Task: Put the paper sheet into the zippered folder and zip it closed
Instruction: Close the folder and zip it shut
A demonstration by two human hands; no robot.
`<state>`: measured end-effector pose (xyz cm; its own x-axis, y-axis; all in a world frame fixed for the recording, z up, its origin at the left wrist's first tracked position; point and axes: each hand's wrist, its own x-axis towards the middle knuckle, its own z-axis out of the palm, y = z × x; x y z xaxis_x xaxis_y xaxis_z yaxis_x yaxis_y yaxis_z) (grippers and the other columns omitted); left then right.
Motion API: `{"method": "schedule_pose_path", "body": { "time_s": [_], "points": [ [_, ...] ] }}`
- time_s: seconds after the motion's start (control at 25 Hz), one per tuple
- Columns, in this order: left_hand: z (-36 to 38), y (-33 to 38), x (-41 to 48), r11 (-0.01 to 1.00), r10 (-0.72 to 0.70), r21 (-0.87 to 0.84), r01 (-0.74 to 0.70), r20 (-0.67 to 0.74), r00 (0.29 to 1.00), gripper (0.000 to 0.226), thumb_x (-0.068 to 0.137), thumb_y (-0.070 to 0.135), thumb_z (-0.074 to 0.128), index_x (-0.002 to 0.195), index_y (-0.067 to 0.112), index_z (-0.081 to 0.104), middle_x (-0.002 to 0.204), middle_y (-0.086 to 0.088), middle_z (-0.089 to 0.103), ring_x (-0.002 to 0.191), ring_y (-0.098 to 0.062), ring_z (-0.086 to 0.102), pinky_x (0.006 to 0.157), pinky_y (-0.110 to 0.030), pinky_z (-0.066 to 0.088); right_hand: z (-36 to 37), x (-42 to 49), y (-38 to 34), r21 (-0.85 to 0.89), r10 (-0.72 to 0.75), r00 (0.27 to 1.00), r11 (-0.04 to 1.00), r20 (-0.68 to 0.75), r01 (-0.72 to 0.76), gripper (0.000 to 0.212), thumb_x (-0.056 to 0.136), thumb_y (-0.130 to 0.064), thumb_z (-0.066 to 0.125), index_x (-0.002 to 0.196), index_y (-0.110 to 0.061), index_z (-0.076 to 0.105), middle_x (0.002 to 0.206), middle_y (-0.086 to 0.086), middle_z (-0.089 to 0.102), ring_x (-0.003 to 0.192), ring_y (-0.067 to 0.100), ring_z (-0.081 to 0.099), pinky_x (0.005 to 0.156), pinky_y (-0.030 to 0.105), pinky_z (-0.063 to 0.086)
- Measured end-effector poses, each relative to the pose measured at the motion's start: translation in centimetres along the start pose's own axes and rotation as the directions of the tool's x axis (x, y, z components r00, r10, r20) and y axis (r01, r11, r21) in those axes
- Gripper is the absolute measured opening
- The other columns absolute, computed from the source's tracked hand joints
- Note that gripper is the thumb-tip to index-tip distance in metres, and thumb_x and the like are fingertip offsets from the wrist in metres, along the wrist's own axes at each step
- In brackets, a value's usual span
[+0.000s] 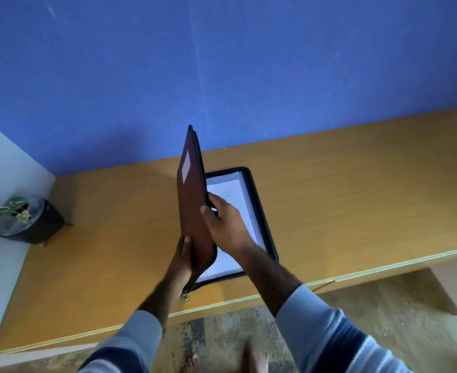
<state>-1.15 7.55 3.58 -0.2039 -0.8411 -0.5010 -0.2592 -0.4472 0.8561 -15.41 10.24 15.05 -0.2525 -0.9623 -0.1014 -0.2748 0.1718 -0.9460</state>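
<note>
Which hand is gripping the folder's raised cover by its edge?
The right hand: its fingers curl round the edge of the brown cover; the left hand only rests flat against its outer face.

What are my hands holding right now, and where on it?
The raised folder cover: right hand grips its free edge midway up; left hand rests against its outer face lower down.
</note>
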Motion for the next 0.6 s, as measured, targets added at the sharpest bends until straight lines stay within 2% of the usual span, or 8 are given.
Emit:
{"method": "schedule_pose_path", "body": {
  "time_s": [0.08,0.16,0.24,0.32,0.36,0.44,0.52,0.6],
  "points": [
    [0.3,-0.6,0.3,0.984,0.069,0.165,-0.068,-0.001,0.998,0.051,0.109,0.042,0.029,0.154,0.020,0.036,0.147,-0.008,0.053,0.132,-0.024,0.054,0.099,-0.029,0.042,-1.9,0.2,1.4,-0.074,0.020,0.999,0.997,-0.032,-0.022,0.033,0.105,-0.018,0.042,0.133,-0.015,0.060,0.116,0.004,0.070,0.097,0.021,0.067,0.082,0.036,0.056],
    [0.9,-0.8,0.5,0.957,0.132,0.262,-0.128,0.002,0.991,0.051,0.109,0.039,0.034,0.156,0.020,0.032,0.152,-0.005,0.047,0.136,-0.025,0.048,0.099,-0.027,0.038,-3.7,0.5,3.5,-0.150,0.076,0.995,0.985,-0.065,-0.085,0.029,0.106,-0.016,0.040,0.124,-0.012,0.062,0.103,0.005,0.069,0.085,0.020,0.064,0.067,0.033,0.050],
    [1.2,-1.2,0.9,0.922,0.167,0.356,-0.156,-0.001,0.986,0.051,0.108,0.032,0.040,0.156,0.016,0.030,0.154,-0.007,0.043,0.140,-0.027,0.044,0.105,-0.031,0.039,-5.2,0.6,6.1,-0.193,0.181,0.977,0.961,-0.113,-0.200,0.021,0.105,-0.015,0.041,0.112,-0.012,0.060,0.089,0.001,0.062,0.072,0.015,0.057,0.058,0.030,0.042],
    [1.1,-1.7,1.3,0.864,0.147,0.486,-0.129,0.002,0.989,0.059,0.107,0.030,0.046,0.158,0.011,0.025,0.160,-0.011,0.035,0.147,-0.029,0.035,0.118,-0.041,0.034,-6.4,0.7,9.0,-0.202,0.284,0.945,0.928,-0.166,-0.314,0.013,0.105,-0.015,0.044,0.103,-0.013,0.056,0.087,0.002,0.057,0.072,0.019,0.053,0.062,0.030,0.038],
    [1.1,-2.0,1.3,0.834,0.117,0.544,-0.093,-0.010,0.993,0.065,0.106,0.031,0.048,0.160,0.009,0.020,0.163,-0.011,0.029,0.150,-0.029,0.029,0.121,-0.042,0.029,-6.8,0.7,10.3,-0.210,0.327,0.928,0.909,-0.181,-0.361,0.012,0.104,-0.015,0.046,0.105,-0.009,0.057,0.094,0.007,0.060,0.079,0.025,0.054,0.068,0.029,0.037],
    [1.0,-2.4,1.5,0.801,0.087,0.597,-0.046,-0.040,0.995,0.074,0.103,0.031,0.054,0.161,0.009,0.014,0.167,-0.010,0.020,0.153,-0.028,0.023,0.123,-0.040,0.025,-7.3,0.8,12.7,-0.231,0.387,0.901,0.874,-0.197,-0.427,0.024,0.102,-0.017,0.052,0.119,-0.003,0.062,0.114,0.015,0.066,0.097,0.033,0.059,0.074,0.030,0.038],
    [1.0,-2.8,1.6,0.789,0.111,0.611,-0.058,-0.048,0.993,0.077,0.101,0.028,0.059,0.161,0.012,0.014,0.167,-0.010,0.021,0.153,-0.028,0.023,0.122,-0.042,0.026,-7.4,0.8,14.5,-0.256,0.408,0.888,0.854,-0.212,-0.454,0.027,0.099,-0.017,0.055,0.121,-0.004,0.065,0.119,0.017,0.067,0.106,0.036,0.061,0.078,0.034,0.047],
    [1.1,-3.2,1.7,0.770,0.143,0.633,-0.079,-0.050,0.989,0.078,0.099,0.026,0.063,0.161,0.013,0.017,0.166,-0.010,0.023,0.152,-0.028,0.026,0.121,-0.043,0.029,-7.3,0.6,15.9,-0.296,0.425,0.877,0.828,-0.224,-0.476,0.030,0.098,-0.018,0.058,0.123,-0.005,0.065,0.123,0.019,0.064,0.111,0.038,0.060,0.089,0.043,0.053]
  ]
}}
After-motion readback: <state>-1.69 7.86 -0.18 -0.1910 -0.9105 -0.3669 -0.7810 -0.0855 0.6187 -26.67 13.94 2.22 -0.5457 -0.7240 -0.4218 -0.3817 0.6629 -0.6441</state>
